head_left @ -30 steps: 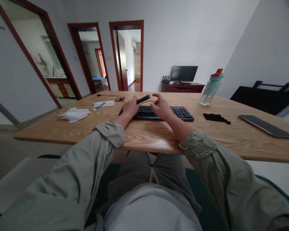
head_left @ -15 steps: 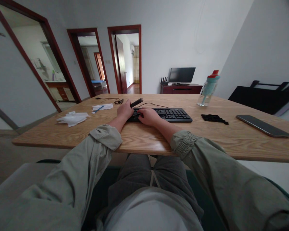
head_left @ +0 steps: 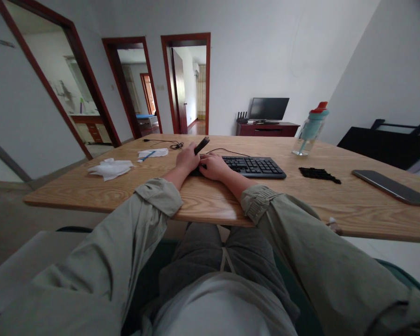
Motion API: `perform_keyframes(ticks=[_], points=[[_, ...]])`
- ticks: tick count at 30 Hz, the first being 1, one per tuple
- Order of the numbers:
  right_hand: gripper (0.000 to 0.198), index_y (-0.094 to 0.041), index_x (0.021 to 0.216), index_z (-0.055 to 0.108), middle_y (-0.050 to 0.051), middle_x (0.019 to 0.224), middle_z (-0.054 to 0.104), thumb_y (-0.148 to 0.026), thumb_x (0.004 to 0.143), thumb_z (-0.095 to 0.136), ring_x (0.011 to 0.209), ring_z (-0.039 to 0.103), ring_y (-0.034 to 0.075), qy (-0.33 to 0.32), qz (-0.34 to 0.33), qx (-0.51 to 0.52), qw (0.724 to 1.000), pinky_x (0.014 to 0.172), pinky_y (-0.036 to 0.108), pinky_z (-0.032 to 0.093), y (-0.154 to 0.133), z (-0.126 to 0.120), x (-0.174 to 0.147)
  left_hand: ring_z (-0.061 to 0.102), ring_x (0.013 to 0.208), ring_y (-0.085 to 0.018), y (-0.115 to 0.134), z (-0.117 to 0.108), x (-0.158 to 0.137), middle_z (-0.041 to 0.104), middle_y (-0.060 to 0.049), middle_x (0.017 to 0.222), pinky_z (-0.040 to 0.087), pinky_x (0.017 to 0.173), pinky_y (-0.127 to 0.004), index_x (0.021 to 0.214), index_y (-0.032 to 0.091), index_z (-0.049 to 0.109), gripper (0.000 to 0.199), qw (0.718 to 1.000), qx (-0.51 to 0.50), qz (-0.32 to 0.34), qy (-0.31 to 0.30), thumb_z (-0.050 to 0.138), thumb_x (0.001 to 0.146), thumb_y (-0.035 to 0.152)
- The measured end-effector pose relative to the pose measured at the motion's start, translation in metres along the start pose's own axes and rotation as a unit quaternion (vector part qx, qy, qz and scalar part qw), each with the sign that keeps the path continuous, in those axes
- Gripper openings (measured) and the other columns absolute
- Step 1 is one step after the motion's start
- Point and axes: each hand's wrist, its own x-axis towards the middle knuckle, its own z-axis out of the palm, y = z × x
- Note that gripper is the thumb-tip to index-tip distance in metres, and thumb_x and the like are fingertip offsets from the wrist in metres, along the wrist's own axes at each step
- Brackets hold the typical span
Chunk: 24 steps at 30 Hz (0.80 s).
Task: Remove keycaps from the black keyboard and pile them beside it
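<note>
Keyboard (head_left: pixel 262 168), long and black, lying on a broad wooden table (head_left: pixel 212 203) directly in front of the seated person, with both hands at its left part and its number-pad end uncovered. The right hand (head_left: pixel 215 166) has come down from a raised position with lifted fingers and moved left, so the work now seems gathered at that end. Its fingers curl down over the keys; whether they pinch anything cannot be told. Just beside it, perhaps touching, the left hand (head_left: pixel 188 159) covers the keyboard's left end. Beyond the number pad, well apart from both hands, lies a ragged black patch (head_left: pixel 319 175), its makeup unclear. Smallest is a dark stick (head_left: pixel 202 145), gripped in the left fist and slanting upward to the right.
</note>
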Motion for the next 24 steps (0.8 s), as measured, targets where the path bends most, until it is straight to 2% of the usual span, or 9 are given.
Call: perform_keyframes(ticks=[6, 14, 22, 24], points=[[0.029, -0.016, 0.097, 0.076, 0.010, 0.102, 0.073, -0.022, 0.088, 0.049, 0.096, 0.060, 0.022, -0.002, -0.038, 0.015, 0.999, 0.096, 0.035, 0.038, 0.0014, 0.0017, 0.0028, 0.068, 0.095, -0.027, 0.0001, -0.0010, -0.0027, 0.072, -0.009, 0.098, 0.049, 0.082, -0.034, 0.116, 0.024, 0.061, 0.030, 1.000, -0.016, 0.007, 0.012, 0.047, 0.090, 0.029], [0.028, -0.015, 0.099, 0.076, 0.011, 0.104, 0.073, -0.020, 0.089, 0.050, 0.100, 0.062, 0.022, -0.001, -0.041, 0.025, 0.999, 0.099, 0.034, 0.037, 0.0015, 0.0022, 0.0036, 0.067, 0.098, -0.024, -0.0013, -0.0015, -0.0010, 0.072, -0.009, 0.101, 0.049, 0.083, -0.031, 0.113, 0.022, 0.062, 0.028, 0.998, -0.065, 0.003, 0.019, 0.048, 0.090, 0.027], [0.029, -0.014, 0.100, 0.075, 0.011, 0.105, 0.073, -0.018, 0.088, 0.049, 0.100, 0.062, 0.022, 0.009, -0.053, 0.034, 0.998, 0.100, 0.034, 0.038, 0.0017, 0.0033, 0.0027, 0.067, 0.094, -0.024, -0.0075, 0.0041, 0.0020, 0.071, -0.008, 0.099, 0.048, 0.081, -0.031, 0.111, 0.020, 0.063, 0.028, 0.993, -0.108, 0.028, 0.039, 0.049, 0.088, 0.027], [0.030, -0.015, 0.104, 0.075, 0.011, 0.107, 0.073, -0.018, 0.088, 0.049, 0.102, 0.062, 0.022, 0.009, -0.047, 0.039, 0.998, 0.100, 0.033, 0.039, 0.0021, 0.0036, 0.0029, 0.067, 0.094, -0.024, -0.0079, 0.0044, 0.0041, 0.071, -0.009, 0.099, 0.048, 0.081, -0.031, 0.109, 0.019, 0.063, 0.027, 0.991, -0.120, 0.009, 0.049, 0.048, 0.089, 0.027]])
